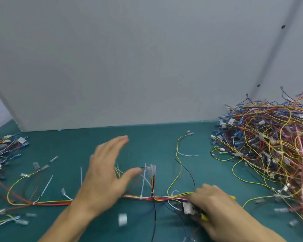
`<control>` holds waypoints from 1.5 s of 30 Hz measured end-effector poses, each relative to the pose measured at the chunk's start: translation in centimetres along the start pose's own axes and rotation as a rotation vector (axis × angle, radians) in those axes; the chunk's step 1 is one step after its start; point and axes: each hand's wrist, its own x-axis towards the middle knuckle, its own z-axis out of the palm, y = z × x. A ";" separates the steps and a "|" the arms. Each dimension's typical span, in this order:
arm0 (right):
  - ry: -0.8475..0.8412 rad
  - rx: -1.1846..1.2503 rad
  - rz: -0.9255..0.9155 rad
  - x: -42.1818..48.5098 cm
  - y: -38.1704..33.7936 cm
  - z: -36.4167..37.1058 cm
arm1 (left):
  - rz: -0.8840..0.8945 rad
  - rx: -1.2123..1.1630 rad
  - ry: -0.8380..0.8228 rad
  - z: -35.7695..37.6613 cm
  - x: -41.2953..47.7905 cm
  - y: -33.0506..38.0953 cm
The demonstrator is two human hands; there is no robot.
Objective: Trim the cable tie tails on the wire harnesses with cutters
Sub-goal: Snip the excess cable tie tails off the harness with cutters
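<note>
Barely visible: cutters (204, 217) under right hand (217, 209).

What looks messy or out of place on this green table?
Nothing looks damaged. The harness pile at the right is one loose tangle, and long white cable tie tails stick out, untrimmed, from the harness stretched across the mat.

Two hands show: the left hand (103, 175) and the right hand (215, 210), over one green desk (164, 137). There is one pair of yellow-handled cutters (204, 217), held in the right hand. One long harness (161, 198) lies stretched left to right across the near desk. At least four white cable ties (141, 197) ring it, with about five uncut tails (143, 180); blur makes that count rough. Harnesses lie in two heaps: one big heap (269, 140) far right and one small heap (5, 147) far left. One grey panel (129, 67) stands behind.
</note>
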 end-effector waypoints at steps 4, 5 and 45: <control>0.113 -0.127 -0.039 -0.7 0.2 0.2 | -0.340 -0.073 -0.264 -1.3 -0.2 -3.4; 0.115 -0.137 -0.048 -0.7 0.1 0.4 | -0.355 -0.104 -0.367 -1.6 -0.6 -4.1; -0.159 -0.359 0.000 -0.3 1.3 -0.5 | 0.152 0.189 -0.458 -2.4 -2.9 -7.0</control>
